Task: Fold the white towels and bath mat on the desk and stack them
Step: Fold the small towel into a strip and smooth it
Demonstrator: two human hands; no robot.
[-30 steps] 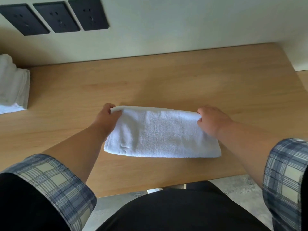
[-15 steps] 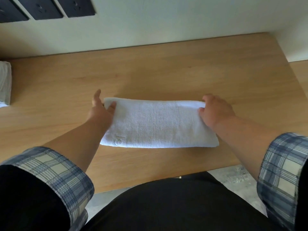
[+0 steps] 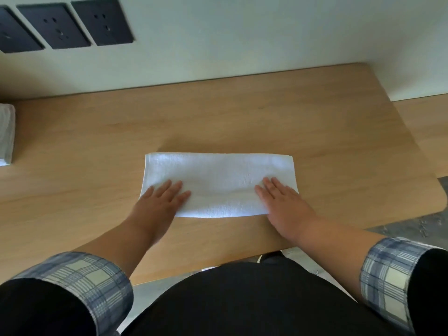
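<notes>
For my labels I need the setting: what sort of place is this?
Probably a hotel room: a wooden desk against a plain wall, a row of dark sockets above it, and a folded white towel on the desk.

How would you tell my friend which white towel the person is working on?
Find the big wooden desk. In its middle, near the front edge, lies a white towel folded into a long flat rectangle. Unlike the other white towel at the desk's far left edge, this one has the left hand and right hand pressing flat on it.
</notes>
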